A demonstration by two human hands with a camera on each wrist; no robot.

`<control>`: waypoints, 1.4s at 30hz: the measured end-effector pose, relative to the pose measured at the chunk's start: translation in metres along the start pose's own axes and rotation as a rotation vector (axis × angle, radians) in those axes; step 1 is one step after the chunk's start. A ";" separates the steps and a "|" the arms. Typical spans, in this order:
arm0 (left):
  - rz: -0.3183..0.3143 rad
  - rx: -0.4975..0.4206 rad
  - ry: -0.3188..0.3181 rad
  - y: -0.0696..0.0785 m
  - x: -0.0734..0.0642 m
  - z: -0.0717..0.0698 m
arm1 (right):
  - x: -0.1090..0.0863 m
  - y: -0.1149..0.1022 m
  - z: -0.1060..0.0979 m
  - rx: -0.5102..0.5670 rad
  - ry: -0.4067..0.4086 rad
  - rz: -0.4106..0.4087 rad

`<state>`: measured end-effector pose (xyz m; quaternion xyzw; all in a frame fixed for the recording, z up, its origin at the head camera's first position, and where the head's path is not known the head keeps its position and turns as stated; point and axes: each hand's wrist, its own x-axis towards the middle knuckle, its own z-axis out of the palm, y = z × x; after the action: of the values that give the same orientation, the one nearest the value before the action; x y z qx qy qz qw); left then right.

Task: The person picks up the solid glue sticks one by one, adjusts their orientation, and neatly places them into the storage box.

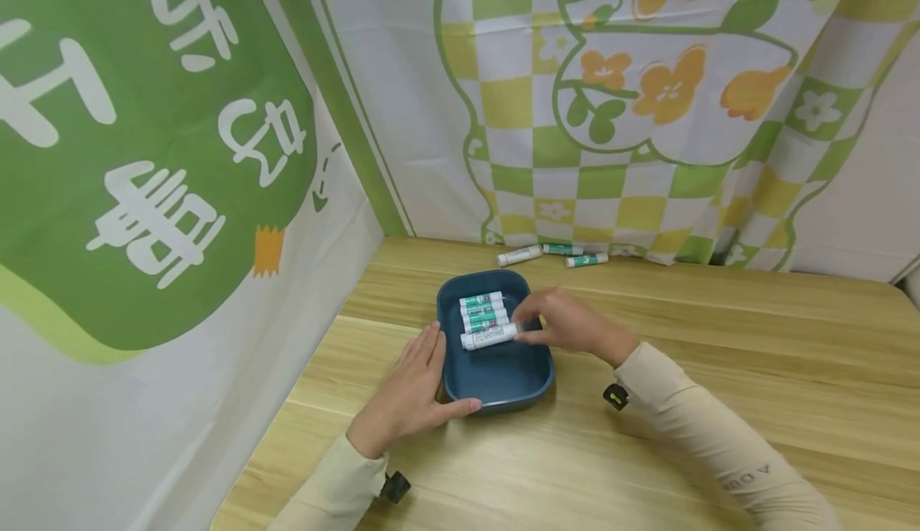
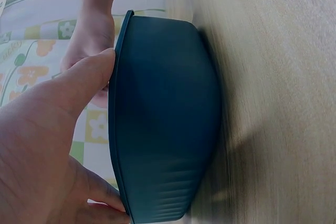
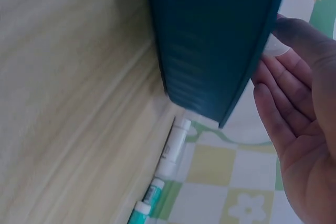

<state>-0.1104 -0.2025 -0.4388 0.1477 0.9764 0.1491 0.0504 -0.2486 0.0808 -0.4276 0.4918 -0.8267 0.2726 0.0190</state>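
Observation:
A dark blue tray [image 1: 496,383] stands on the table with several small glue sticks [image 1: 483,313], white with green labels, side by side in its far part. In front of them is a larger white glue stick [image 1: 489,336]. My right hand [image 1: 571,323] reaches over the tray's right rim and pinches that stick's right end between thumb and fingers. In the right wrist view the white end [image 3: 276,47] shows by the thumb. My left hand [image 1: 410,391] rests along the tray's left rim, fingers fairly straight, thumb [image 2: 97,72] stretched to the near rim.
At the table's back edge lie a white glue stick [image 1: 519,255] and two green-labelled ones, the nearer [image 1: 586,260] to the right. A patterned curtain [image 1: 611,180] hangs behind the table [image 1: 719,371]. A green and white cloth [image 1: 180,219] hangs on the left.

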 end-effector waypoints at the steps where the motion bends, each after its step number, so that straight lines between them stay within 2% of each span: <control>1: 0.001 0.001 -0.001 0.000 0.000 0.000 | 0.001 0.000 0.002 -0.007 -0.003 -0.006; 6: 0.002 0.004 -0.002 0.000 0.000 0.000 | 0.004 -0.003 0.012 -0.050 -0.029 -0.010; 16: 0.006 0.014 -0.007 0.000 0.000 0.001 | 0.008 -0.007 0.022 -0.165 -0.106 0.036; 23: 0.005 0.004 -0.010 -0.001 0.001 0.001 | 0.016 -0.014 0.023 -0.340 -0.185 0.061; 26: 0.004 -0.002 -0.011 0.000 0.001 0.001 | 0.020 -0.016 0.025 -0.397 -0.215 0.088; 34: 0.005 0.009 -0.012 0.000 0.001 0.002 | 0.027 -0.019 0.034 -0.463 -0.305 0.191; 42: 0.013 0.013 -0.005 0.000 0.001 0.000 | 0.031 -0.021 0.038 -0.512 -0.293 0.186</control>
<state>-0.1113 -0.2029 -0.4386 0.1547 0.9763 0.1426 0.0509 -0.2382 0.0309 -0.4415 0.4274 -0.9039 -0.0175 -0.0021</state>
